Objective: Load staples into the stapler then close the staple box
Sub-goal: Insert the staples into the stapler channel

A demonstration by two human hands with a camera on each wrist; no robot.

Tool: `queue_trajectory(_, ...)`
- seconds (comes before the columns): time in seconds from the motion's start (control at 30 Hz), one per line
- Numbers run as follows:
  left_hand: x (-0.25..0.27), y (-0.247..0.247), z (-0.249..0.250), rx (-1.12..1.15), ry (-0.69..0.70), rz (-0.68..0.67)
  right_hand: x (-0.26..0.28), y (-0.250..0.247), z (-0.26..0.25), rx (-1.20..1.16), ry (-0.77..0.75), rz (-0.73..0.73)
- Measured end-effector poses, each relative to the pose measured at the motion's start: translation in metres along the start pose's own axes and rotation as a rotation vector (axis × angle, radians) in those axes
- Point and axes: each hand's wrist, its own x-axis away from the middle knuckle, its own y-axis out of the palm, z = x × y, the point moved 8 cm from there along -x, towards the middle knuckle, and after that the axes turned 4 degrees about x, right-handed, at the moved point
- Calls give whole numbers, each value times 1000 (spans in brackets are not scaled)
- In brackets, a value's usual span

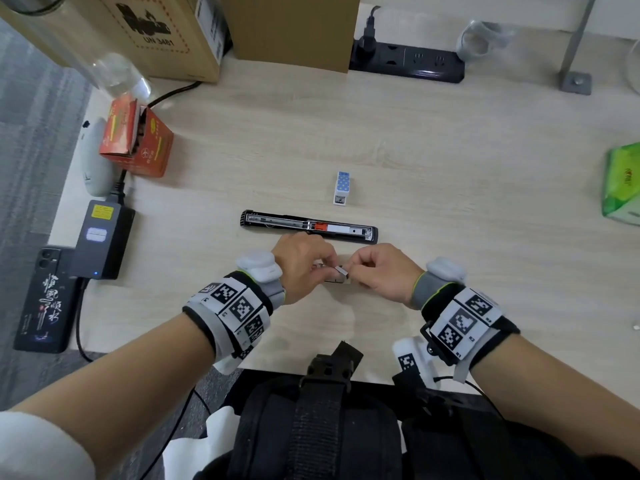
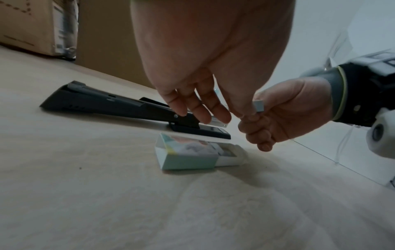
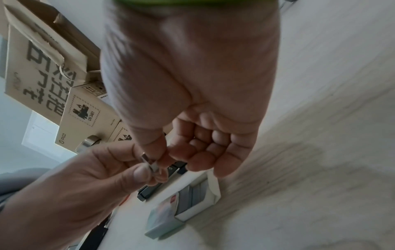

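Note:
The black stapler [image 1: 308, 227] lies folded open flat across the desk, its staple channel facing up. Just in front of it, my left hand [image 1: 327, 268] and right hand [image 1: 353, 271] meet and both pinch a short silver staple strip [image 1: 341, 271] a little above the desk. In the right wrist view the strip [image 3: 149, 162] sits between both thumbs. The staple box [image 2: 192, 156] lies on the desk under the hands, its white drawer slid partly out; the drawer [image 3: 198, 199] shows more grey strips inside. The head view mostly hides the box.
A small blue dotted box [image 1: 343, 187] stands behind the stapler. At the left are a red carton [image 1: 138, 140], a power adapter [image 1: 100, 237] and a phone [image 1: 45, 299]. Cardboard boxes [image 1: 166, 32] and a power strip [image 1: 408, 62] line the back. A green tissue pack [image 1: 623, 181] sits far right.

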Motion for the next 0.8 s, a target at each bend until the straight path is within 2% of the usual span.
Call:
queue_trajectory(0.27, 0, -4, 3, 140, -59, 43, 3, 1, 0, -153, 16, -28)
queue_trajectory(0.4, 2, -2, -3, 163, -146, 23, 3, -2, -2, -227, -8, 5)
queue_trajectory(0.5, 0, 0, -13, 201, -271, -18, 10, -20, -12, -21, -182, 253)
queue_trajectory(0.53, -2, 1, -15, 211, -296, -31, 15, -22, -19, 70, -262, 296)
queue_trajectory(0.63, -6, 4, -15, 280, -327, -66, 23, -15, -33, 286, -429, 304)
queue_trajectory(0.8, -10, 4, -10, 354, -334, -93, 21, -17, -35, 335, -471, 364)
